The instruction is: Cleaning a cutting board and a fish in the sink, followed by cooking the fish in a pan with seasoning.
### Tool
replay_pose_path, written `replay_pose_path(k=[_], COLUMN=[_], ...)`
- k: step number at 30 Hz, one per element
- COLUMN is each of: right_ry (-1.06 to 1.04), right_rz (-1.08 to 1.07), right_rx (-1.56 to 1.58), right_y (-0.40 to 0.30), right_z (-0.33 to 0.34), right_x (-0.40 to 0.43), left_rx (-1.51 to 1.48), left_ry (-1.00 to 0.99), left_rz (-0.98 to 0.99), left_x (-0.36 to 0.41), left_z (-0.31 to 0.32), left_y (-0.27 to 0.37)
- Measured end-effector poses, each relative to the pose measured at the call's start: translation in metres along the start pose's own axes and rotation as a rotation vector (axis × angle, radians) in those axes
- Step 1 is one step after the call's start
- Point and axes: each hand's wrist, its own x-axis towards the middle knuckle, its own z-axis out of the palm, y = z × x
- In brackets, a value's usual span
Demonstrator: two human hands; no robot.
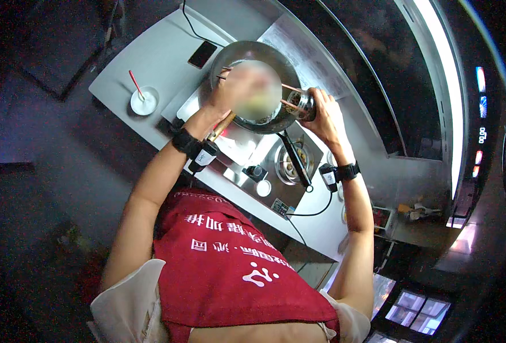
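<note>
Chopsticks (289,88) are in my left hand (227,92), with their tips at the mouth of a glass jar (299,106). My right hand (328,115) grips that jar, which holds dark contents and is tilted over the right rim of a wok (257,49). A round blur hides the wok's middle and part of my left hand; something yellowish shows through it. A wooden handle (221,127) lies below my left hand; I cannot tell what it belongs to. A black handle (295,158) extends from the wok's lower edge.
A white bowl (151,103) with white contents and a red spoon (135,83) stands left on the counter (115,85). Near the wok lies a phone (202,54). A metal bowl of food (285,169) sits under the black handle, beside a small white dish (263,188). Cables cross the counter.
</note>
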Motion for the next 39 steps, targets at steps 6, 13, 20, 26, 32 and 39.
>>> replay_pose_path(k=[6,13,20,26,32,39], right_ry=[-0.031,-0.036,-0.052,-0.046,-0.061,-0.018], right_rz=[-0.013,0.008,0.04,0.052,0.06,0.063], right_rx=[-0.098,-0.118,-0.145,-0.143,-0.123,-0.095], right_y=[0.005,0.01,0.014,0.016,0.007,0.014], right_z=[0.001,0.008,0.01,0.012,0.007,0.013], right_x=[-0.001,-0.006,-0.006,-0.008,-0.004,-0.008], left_rx=[0.129,0.497,0.566,0.398,0.22,0.59], left_ry=[0.003,-0.005,-0.001,0.044,0.019,-0.05], left_rz=[0.09,0.305,0.508,0.332,0.098,0.369], left_x=[-0.002,-0.003,-0.004,0.0,0.012,0.003], left_z=[0.023,0.038,0.033,0.019,0.023,0.049], left_y=[-0.001,0.014,0.02,0.021,0.001,0.02])
